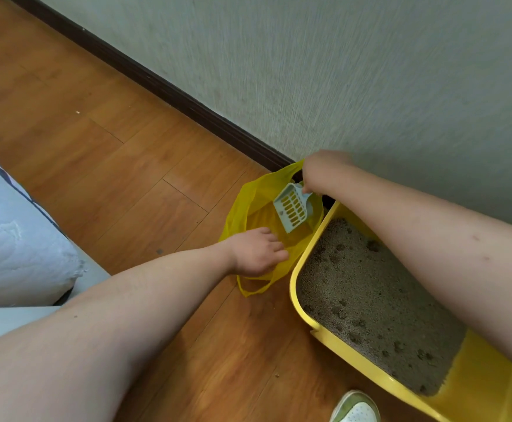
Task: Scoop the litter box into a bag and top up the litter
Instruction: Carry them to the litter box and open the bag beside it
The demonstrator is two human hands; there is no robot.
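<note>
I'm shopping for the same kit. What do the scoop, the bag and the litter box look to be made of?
Pale blue slotted scoop: rigid moulded plastic, judging by its clean-cut slots. Yellow bag: thin, translucent, crinkled plastic film. Yellow litter box: smooth hard plastic with a rounded rim, probably moulded.

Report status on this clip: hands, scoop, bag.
Left hand holds the yellow bag open. Right hand grips the scoop, tipped into the bag. Litter box beside the bag; nothing in the way.
</note>
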